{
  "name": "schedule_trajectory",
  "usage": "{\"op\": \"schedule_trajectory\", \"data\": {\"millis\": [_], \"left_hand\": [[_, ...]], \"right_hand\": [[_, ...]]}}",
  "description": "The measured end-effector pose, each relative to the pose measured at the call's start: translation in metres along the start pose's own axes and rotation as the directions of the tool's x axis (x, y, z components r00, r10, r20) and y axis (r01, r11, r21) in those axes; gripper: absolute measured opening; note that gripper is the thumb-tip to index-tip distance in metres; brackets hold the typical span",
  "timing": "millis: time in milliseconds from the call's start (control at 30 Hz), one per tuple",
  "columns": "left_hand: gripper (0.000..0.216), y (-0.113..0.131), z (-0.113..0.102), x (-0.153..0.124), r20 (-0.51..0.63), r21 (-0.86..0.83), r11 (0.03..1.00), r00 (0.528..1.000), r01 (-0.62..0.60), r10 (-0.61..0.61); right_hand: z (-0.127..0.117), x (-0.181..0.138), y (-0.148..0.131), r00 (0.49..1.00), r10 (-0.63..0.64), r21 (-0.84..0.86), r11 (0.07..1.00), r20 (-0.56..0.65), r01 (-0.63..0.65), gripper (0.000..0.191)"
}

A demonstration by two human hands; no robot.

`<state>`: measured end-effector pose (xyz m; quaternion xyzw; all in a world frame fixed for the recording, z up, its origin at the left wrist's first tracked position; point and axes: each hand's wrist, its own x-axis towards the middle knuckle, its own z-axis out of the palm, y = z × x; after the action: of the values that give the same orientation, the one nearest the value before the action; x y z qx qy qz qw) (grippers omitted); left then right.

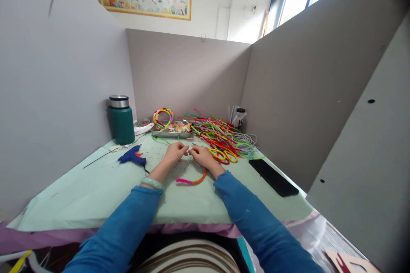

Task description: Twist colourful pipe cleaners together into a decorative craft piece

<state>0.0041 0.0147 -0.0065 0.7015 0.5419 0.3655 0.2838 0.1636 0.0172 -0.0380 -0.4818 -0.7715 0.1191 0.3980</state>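
Note:
My left hand [177, 152] and my right hand [200, 155] meet above the middle of the table, fingertips pinched close together. Between them shows a small whitish piece [188, 150], too small to name; both hands seem closed on it. Just below my right hand a curved fuzzy strip, pink at one end and orange at the other, like a bent pipe cleaner [191, 182], lies on the cloth. Beside my right wrist are yellow loops that look like scissor handles [231, 156]. To the left of my left hand rests a blue glue gun [133, 156].
A metal tray [171, 134] of small parts holds a colourful ring [163, 118]. Right of it spreads a heap of pipe cleaners [216, 130]. A green bottle [121, 123] stands at left, a black phone [273, 177] lies at right. Grey partitions [188, 64] enclose the table.

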Motion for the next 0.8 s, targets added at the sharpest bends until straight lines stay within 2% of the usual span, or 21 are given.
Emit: {"op": "schedule_trajectory", "data": {"millis": [133,567,800], "left_hand": [[0.021,-0.0028,0.0014,0.0024,-0.008,-0.014,0.999,0.999,-0.053,0.053],[0.025,0.0025,0.0001,0.0009,0.005,0.030,1.000,1.000,-0.004,0.004],[0.026,0.0050,-0.0005,-0.0036,0.033,-0.003,1.000,0.999,0.008,-0.008]], "right_hand": [[-0.0008,0.0000,0.0007,1.000,0.016,0.006,1.000,-0.007,-0.016,0.024],[-0.0013,0.0001,0.0007,1.000,0.016,0.002,1.000,-0.004,-0.016,0.023],[0.0002,0.0009,0.0024,1.000,0.009,-0.028,1.000,-0.007,-0.009,0.023]]}}
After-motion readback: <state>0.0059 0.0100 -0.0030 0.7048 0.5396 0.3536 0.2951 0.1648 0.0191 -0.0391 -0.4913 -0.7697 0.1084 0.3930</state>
